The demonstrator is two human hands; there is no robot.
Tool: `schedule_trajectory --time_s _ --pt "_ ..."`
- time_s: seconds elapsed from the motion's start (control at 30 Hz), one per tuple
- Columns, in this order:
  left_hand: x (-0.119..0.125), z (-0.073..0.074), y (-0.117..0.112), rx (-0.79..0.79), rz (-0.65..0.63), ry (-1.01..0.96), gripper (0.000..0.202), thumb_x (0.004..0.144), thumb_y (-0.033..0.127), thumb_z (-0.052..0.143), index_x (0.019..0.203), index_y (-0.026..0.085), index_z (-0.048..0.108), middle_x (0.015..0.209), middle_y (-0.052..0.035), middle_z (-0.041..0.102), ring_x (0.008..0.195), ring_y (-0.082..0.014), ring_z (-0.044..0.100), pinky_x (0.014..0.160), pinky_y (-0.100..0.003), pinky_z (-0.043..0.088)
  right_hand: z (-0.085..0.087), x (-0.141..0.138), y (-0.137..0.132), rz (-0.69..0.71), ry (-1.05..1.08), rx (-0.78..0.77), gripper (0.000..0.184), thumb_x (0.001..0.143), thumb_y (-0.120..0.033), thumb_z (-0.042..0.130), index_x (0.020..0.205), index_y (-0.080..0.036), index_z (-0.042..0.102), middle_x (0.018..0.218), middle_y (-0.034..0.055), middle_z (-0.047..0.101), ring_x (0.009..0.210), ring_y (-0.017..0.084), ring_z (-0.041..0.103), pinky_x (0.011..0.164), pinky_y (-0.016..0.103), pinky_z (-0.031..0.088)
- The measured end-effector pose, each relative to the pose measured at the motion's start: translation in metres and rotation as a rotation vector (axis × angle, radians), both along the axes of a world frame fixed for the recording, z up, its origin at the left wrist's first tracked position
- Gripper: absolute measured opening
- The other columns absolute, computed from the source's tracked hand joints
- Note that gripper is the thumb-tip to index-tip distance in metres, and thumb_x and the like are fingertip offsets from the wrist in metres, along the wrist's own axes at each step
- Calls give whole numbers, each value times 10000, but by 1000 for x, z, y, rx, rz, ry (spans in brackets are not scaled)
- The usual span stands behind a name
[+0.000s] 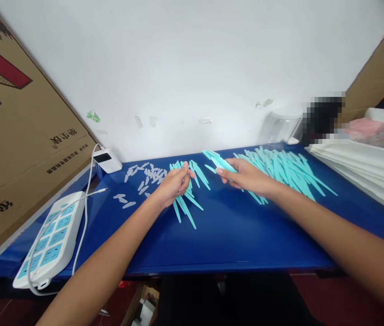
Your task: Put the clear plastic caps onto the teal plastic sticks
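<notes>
My left hand [174, 184] is closed round a bundle of slim turquoise plastic sticks [187, 199] that fan out above and below the fist, over the blue table [232, 235]. My right hand [246, 175] is closed on a few turquoise sticks [217, 160] that point up and to the left. Just right of that hand lies a big loose pile of the same turquoise sticks [283, 170]. Left of my left hand, several small pale lilac plastic pieces [142, 179] lie scattered on the table.
A white power strip [51, 242] with its cable lies at the table's left edge, with a white charger block [107, 160] behind it. A cardboard box [15, 136] leans at the left. A stack of white bags [368, 172] and a clear container [282, 129] stand at the right rear.
</notes>
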State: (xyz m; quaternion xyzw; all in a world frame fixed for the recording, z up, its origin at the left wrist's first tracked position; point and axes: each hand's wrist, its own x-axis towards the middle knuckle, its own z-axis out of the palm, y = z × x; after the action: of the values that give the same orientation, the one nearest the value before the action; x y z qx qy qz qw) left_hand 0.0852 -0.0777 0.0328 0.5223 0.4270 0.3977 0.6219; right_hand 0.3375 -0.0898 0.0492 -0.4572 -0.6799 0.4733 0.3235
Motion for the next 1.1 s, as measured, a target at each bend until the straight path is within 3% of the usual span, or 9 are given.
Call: schedule_trajectory --time_s 0.17,0.33,0.43,0.57,0.63,0.73,0.83,0.93,1.1 --pt "3 5 -2 -115 -52 -99 236 972 356 576 889 144 634 569 71 343 391 -45 235 366 -160 168 3 -5 -5 -30 3 -33 369 918 -528 685 799 -204 551 751 10 622 523 90 420 481 255 331" --pt "1 5 0 -133 -68 -152 170 883 209 564 1010 135 649 641 53 402 419 -48 256 374 -163 194 3 -4 -5 -64 7 -48 244 911 -397 681 820 -209 556 686 -16 594 528 98 438 505 256 337" --pt "1 3 0 -72 -83 -125 219 879 226 689 1077 143 643 724 25 521 438 -32 272 395 -164 208 4 -4 -6 -59 13 -47 238 909 -401 677 831 -209 559 605 -43 525 517 104 432 506 255 326" --pt "5 1 -1 -18 -62 -108 326 907 402 750 1062 140 635 720 0 591 428 -27 249 395 -167 189 3 -4 -6 -30 39 -29 263 914 -430 679 833 -199 584 601 -45 513 520 102 431 514 255 326" --pt "6 1 -1 -15 -18 -79 352 918 479 728 970 147 625 601 19 553 402 -36 226 384 -170 169 2 -4 -6 -22 47 -37 265 917 -433 680 837 -198 589 598 -47 509 521 102 429 516 254 326" --pt "5 2 -1 -52 -4 -82 424 940 543 670 759 187 530 438 72 366 374 -53 181 370 -172 145 1 -4 -6 -24 52 -46 272 913 -438 689 833 -201 585 593 -48 508 522 104 429 516 254 330" --pt "2 4 0 -132 -61 -170 457 990 500 564 667 210 421 434 85 243 371 -64 144 357 -178 124 1 -4 -6 -23 50 -43 282 912 -443 688 817 -201 578 596 -45 510 525 104 430 516 253 334" --pt "-1 6 2 -189 -76 -261 367 977 387 479 663 210 412 479 77 236 372 -67 146 354 -177 123 2 -4 -7 -24 41 -45 286 911 -451 683 820 -202 575 601 -43 510 522 103 423 513 253 332" --pt "-2 7 2 -205 -57 -299 230 890 279 521 696 205 422 537 76 248 381 -61 171 363 -170 133 3 -5 -8 -29 28 -44 286 912 -451 681 817 -207 567 605 -41 522 525 106 431 520 256 339"
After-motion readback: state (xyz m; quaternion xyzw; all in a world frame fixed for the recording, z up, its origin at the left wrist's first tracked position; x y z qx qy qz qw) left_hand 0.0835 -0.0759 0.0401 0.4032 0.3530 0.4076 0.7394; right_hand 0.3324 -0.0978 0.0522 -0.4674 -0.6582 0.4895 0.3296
